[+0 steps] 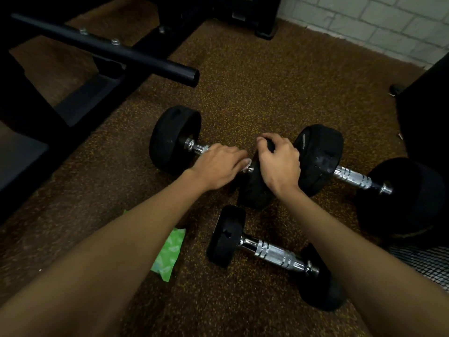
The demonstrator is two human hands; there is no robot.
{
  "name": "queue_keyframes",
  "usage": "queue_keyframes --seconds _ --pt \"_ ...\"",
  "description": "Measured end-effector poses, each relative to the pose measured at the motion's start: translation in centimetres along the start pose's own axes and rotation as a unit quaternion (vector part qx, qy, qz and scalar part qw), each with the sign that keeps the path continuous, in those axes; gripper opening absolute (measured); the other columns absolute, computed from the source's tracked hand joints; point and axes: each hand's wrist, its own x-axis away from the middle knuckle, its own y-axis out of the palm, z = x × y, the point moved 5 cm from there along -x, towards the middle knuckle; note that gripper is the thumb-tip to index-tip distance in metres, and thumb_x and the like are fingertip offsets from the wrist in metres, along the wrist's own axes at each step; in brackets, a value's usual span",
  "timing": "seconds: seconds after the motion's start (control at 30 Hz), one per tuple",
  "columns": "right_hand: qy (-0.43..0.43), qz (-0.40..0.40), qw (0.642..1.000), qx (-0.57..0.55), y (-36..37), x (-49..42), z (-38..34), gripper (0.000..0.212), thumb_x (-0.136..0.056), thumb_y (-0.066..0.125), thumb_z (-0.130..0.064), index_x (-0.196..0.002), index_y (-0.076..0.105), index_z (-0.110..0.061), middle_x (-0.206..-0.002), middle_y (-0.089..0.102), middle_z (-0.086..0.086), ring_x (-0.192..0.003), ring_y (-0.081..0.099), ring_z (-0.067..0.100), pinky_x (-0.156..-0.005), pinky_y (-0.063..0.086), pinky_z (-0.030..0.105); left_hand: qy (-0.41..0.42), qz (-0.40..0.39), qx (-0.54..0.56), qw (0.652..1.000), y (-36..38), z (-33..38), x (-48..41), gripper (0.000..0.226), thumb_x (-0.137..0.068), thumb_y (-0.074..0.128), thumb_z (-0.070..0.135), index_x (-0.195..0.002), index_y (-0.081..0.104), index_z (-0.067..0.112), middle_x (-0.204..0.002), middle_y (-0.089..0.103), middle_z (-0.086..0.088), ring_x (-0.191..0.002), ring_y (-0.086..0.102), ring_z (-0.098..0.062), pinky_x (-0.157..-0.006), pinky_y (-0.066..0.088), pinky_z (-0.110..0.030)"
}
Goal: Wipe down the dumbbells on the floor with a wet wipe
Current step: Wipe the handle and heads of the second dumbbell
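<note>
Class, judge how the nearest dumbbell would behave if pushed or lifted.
The nearest dumbbell would probably roll: its black ends look rounded. Likely heavy for its size, given its metal bar and thick weights. The ridged handle should resist slipping.

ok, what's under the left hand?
The left hand covers the dumbbell handle; a white wipe edge peeks out at its fingertips. The rest of both is hidden.
</note>
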Motion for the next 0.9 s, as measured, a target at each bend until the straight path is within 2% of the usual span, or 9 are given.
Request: queue_keyframes --seconds 0.1,0.2,0.3,0.43,0.53,0.63,0.7,0.77,0.9 --pt "0.000 -0.003 1.000 -0.004 0.0 0.0 -0.1 0.040 -0.092 0.042 -0.048 -0.123 0.060 -0.030 -0.128 0.056 0.001 -0.118 0.050 0.025 -0.092 0.041 0.038 -0.052 -0.013 -0.077 0.996 0.1 0.4 -1.3 0.041 -0.101 0.026 0.037 -0.108 0.058 0.013 -0.106 0.065 -0.011 -0.100 0.060 -0.031 -0.086 0.039 -0.039" --pt "-0.006 0.006 1.000 -0.006 -0.2 0.3 -0.1 0.039 -0.092 0.043 -0.047 -0.122 0.060 -0.029 -0.127 0.058 0.002 -0.116 0.051 0.026 -0.091 0.042 0.038 -0.032 0.076 -0.066 0.994 1.2 1.3 0.2 0.044 -0.099 0.027 0.036 -0.095 0.064 0.012 -0.093 0.068 -0.009 -0.096 0.062 -0.028 -0.093 0.037 -0.039" --pt "-0.008 0.015 1.000 -0.003 -0.2 0.5 -0.2 0.039 -0.092 0.043 -0.046 -0.122 0.060 -0.028 -0.127 0.058 0.002 -0.116 0.051 0.026 -0.090 0.042 0.036 -0.010 0.157 -0.015 0.987 2.0 0.7 1.4 0.038 -0.095 0.037 0.031 -0.105 0.068 0.011 -0.103 0.071 -0.005 -0.109 0.063 -0.022 -0.104 0.031 -0.033" --pt "-0.009 0.018 1.000 0.000 -0.2 0.8 -0.3 0.039 -0.092 0.043 -0.046 -0.123 0.060 -0.029 -0.128 0.057 0.002 -0.118 0.050 0.026 -0.090 0.042 0.036 0.037 0.165 0.019 0.985 2.1 1.3 2.7 0.037 -0.089 0.043 0.014 -0.119 0.062 0.005 -0.118 0.066 -0.009 -0.117 0.058 -0.024 -0.108 0.025 -0.033" --pt "-0.010 0.019 1.000 -0.002 -0.2 1.0 -0.3 0.040 -0.092 0.043 -0.046 -0.125 0.059 -0.028 -0.130 0.056 0.001 -0.120 0.048 0.025 -0.091 0.041 0.035 0.077 0.179 0.026 0.980 2.1 1.3 3.9 0.038 -0.088 0.049 0.006 -0.125 0.058 0.002 -0.128 0.060 -0.011 -0.124 0.052 -0.023 -0.110 0.029 -0.034" --pt "-0.013 0.020 1.000 0.001 -0.1 1.2 -0.4 0.041 -0.093 0.043 -0.046 -0.127 0.057 -0.028 -0.132 0.054 -0.001 -0.122 0.045 0.024 -0.093 0.040 0.035 0.087 0.174 0.035 0.980 1.6 1.0 4.1 0.034 -0.091 0.048 0.009 -0.123 0.059 0.004 -0.125 0.061 -0.009 -0.122 0.053 -0.021 -0.107 0.035 -0.034" --pt "-0.016 0.018 1.000 0.004 -0.2 1.3 -0.4 0.042 -0.093 0.043 -0.045 -0.129 0.056 -0.028 -0.134 0.053 -0.001 -0.123 0.044 0.024 -0.093 0.039 0.034 0.044 0.141 0.012 0.989 0.7 1.1 2.9 0.037 -0.094 0.036 0.024 -0.112 0.063 0.007 -0.109 0.067 -0.009 -0.109 0.060 -0.025 -0.098 0.039 -0.034" --pt "-0.015 0.015 1.000 0.009 -0.2 1.3 -0.3 0.042 -0.094 0.042 -0.045 -0.130 0.055 -0.027 -0.135 0.052 -0.001 -0.124 0.043 0.024 -0.095 0.038 0.035 -0.026 0.057 -0.019 0.998 -0.4 1.6 0.9 0.043 -0.097 0.027 0.034 -0.102 0.062 0.009 -0.099 0.067 -0.013 -0.098 0.062 -0.032 -0.088 0.038 -0.037" --pt "-0.009 0.014 1.000 -0.002 -0.3 1.3 -0.4 0.042 -0.093 0.043 -0.046 -0.129 0.056 -0.028 -0.134 0.052 -0.003 -0.124 0.043 0.022 -0.096 0.038 0.034 -0.178 -0.144 -0.069 0.971 -0.6 1.4 -2.6 0.043 -0.099 0.033 0.034 -0.125 0.053 0.007 -0.129 0.055 -0.019 -0.119 0.052 -0.035 -0.094 0.040 -0.039"
